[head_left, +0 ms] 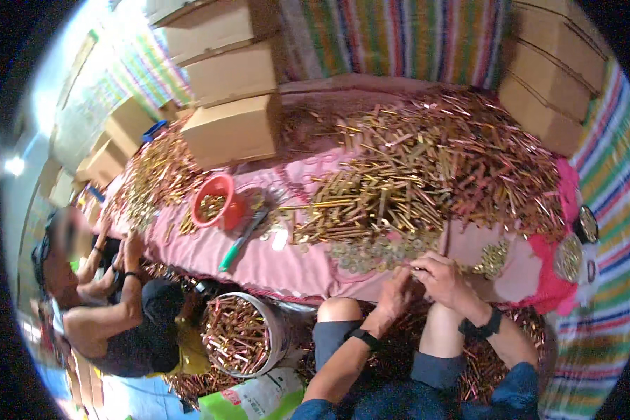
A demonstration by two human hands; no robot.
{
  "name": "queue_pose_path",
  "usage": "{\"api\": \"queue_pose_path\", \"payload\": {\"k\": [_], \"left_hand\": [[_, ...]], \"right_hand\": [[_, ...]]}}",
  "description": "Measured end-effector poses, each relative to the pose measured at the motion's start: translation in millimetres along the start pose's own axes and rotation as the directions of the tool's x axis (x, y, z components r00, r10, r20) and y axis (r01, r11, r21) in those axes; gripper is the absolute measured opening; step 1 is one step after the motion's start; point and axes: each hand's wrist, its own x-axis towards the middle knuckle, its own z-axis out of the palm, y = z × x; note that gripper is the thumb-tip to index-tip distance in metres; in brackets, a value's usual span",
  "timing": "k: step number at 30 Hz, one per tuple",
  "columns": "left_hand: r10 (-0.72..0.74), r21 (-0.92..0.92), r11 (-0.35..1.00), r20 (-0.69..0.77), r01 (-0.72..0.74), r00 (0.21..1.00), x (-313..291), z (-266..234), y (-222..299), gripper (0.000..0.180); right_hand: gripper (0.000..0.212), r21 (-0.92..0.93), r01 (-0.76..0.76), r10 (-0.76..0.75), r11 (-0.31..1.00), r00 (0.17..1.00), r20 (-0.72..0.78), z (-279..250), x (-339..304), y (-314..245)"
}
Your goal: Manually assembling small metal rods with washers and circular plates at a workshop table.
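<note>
My left hand [397,292] and my right hand [446,281] meet over the near edge of the pink cloth, above my knees. The fingers of both are closed together on something small that I cannot make out. Just beyond them lies a spread of flat metal washers [371,255]. Behind these rises a large heap of brass-coloured metal bolts [385,196], some lined up side by side. To the right of my right hand sits a small pile of nuts or similar small metal parts [495,257].
Left on the cloth [294,269] are a red bucket [235,211] holding metal pieces and a brush with a green handle [235,250]. A white bucket [276,329] of bolts stands beside my left knee. Cardboard boxes [231,129] are stacked behind. Another person [112,318] works at left.
</note>
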Motion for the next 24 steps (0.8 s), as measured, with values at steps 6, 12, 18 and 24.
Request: {"api": "queue_pose_path", "payload": {"k": [6,12,18,24], "left_hand": [[0.016,-0.032,0.999,0.029,-0.015,0.999,7.9,3.4,5.5,0.038],[-0.032,-0.044,0.998,0.041,0.034,0.999,2.5,-0.7,3.9,0.042],[0.135,-0.006,0.991,-0.017,-0.135,0.991,12.7,-0.1,21.5,0.026],[0.015,-0.039,0.999,-0.028,-0.016,0.999,14.4,-2.4,32.6,0.023]], "right_hand": [[0.029,0.138,-0.21,0.209,0.968,0.978,0.024,-5.4,-5.4,9.9],[0.018,0.024,0.135,-0.135,0.991,0.99,0.028,-1.4,-1.6,11.0],[0.032,0.075,-0.141,0.136,0.987,0.988,0.07,-7.3,-7.8,25.8],[0.035,0.13,-0.004,0.007,0.992,1.0,-0.023,-2.1,-8.7,18.2]]}}
